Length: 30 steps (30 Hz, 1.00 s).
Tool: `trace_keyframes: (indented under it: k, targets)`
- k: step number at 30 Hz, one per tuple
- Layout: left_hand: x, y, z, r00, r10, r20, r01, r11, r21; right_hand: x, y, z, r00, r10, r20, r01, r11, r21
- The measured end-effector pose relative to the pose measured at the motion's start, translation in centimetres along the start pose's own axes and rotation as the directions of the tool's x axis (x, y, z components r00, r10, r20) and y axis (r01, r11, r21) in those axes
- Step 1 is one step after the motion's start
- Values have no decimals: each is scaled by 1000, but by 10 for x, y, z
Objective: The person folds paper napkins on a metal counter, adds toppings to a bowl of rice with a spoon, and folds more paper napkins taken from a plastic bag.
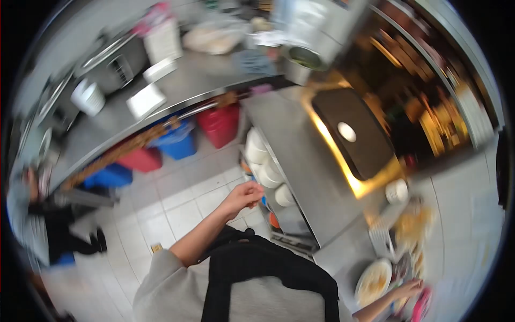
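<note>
bright, even light fills most of the kitchen, with a warm yellow glow around the dark tray. motion blur softens everything, and fisheye distortion bends the edges into black corners.

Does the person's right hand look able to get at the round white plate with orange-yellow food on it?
Probably yes. The right hand is close beside the white plate, and nothing seems to block the way; blur hides whether the fingers already hold something.

The apron is black over a grey shirt. Bins are red and blue, the tabletop silvery, the tray dark brown, the floor tiles white.
</note>
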<state>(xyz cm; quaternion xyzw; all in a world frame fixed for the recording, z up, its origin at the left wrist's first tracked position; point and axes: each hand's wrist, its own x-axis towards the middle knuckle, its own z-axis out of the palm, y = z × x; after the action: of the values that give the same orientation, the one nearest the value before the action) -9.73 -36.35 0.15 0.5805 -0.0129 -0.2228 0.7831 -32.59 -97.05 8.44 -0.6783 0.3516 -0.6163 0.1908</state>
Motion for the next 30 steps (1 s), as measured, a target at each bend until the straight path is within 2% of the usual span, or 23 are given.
trace_keyframes:
  k: [2, 3, 4, 6, 7, 8, 9, 10, 11, 12, 14, 15, 17, 18, 20, 21, 23, 24, 26, 27, 28, 29, 30]
  targets:
    - [-5, 40, -10, 988, 136, -78, -141, 987, -74, -34, -104, 80, 984, -46, 172, -25, 921, 389]
    - [-13, 60, -16, 968, 244, -63, -250, 962, -109, -42, -113, 120, 943, -66, 325, -66, 922, 380]
    - [-23, 79, -20, 960, 256, -114, -269, 956, -118, -52, -120, 157, 883, -81, 461, -101, 929, 357]
    - [-46, 120, -28, 830, 555, -61, -557, 829, -40, -126, -216, 208, 761, -124, 636, -152, 920, 361]
    - [-60, 138, -31, 764, 645, -21, -643, 763, 59, -167, -243, 235, 706, -88, 703, -263, 889, 375]
    - [-75, 156, -35, 695, 718, 34, -714, 684, 152, -195, -250, 270, 477, -450, 755, -281, 735, 617]
    - [-85, 172, -43, 573, 796, 195, -799, 491, 346, -241, -266, 297, 448, -523, 725, -226, 718, 658]
    - [-94, 189, -51, 458, 805, 378, -837, 248, 487, -282, -316, 290, 314, -595, 740, -244, 702, 669]
    - [-110, 211, -56, 392, 774, 497, -817, 44, 575, -319, -338, 294, 166, -564, 809, -457, 683, 570]
    - [-121, 232, -61, 341, 713, 612, -765, -169, 622, -354, -359, 297, 96, -550, 830, -399, 743, 538]
    - [-124, 248, -69, 235, 794, 561, -652, -300, 697, -411, -396, 301, -161, -517, 841, -495, 779, 384]
    - [-123, 258, -79, 243, 796, 555, -647, -293, 704, -435, -423, 296, -266, -546, 795, -527, 772, 354]
    - [-121, 275, -100, 67, 771, 633, -377, -568, 732, -476, -473, 286, -356, -602, 715, -576, 744, 340]
    - [-117, 283, -113, 84, 772, 630, -368, -564, 739, -501, -483, 290, -418, -584, 696, -620, 743, 251]
    - [-109, 296, -140, -54, 717, 695, -203, -690, 695, -540, -502, 303, -544, -607, 579, -565, 775, 282]
    - [-115, 301, -152, -37, 723, 690, -184, -683, 707, -554, -515, 307, -562, -611, 558, -567, 775, 279]
    - [-132, 315, -171, 312, 659, 684, -373, -577, 726, -576, -539, 317, -515, -754, 408, -485, 649, 586]
    - [-135, 323, -177, 319, 669, 671, -360, -570, 739, -582, -552, 323, -529, -752, 394, -486, 648, 586]
    - [-140, 335, -189, 517, 669, 534, -406, -358, 841, -590, -577, 330, -505, -784, 361, -462, 599, 654]
    - [-132, 333, -195, 523, 679, 515, -391, -346, 853, -600, -576, 338, -575, -710, 408, -477, 695, 538]
    - [-115, 327, -200, 383, 794, 471, -327, -360, 874, -604, -585, 340, -586, -708, 394, -476, 694, 539]
    - [-98, 322, -208, 223, 873, 433, -262, -374, 889, -609, -600, 341, -592, -680, 432, -548, 733, 403]
    - [-88, 322, -219, 310, 835, 455, -298, -369, 880, -616, -611, 341, -607, -646, 463, -606, 753, 256]
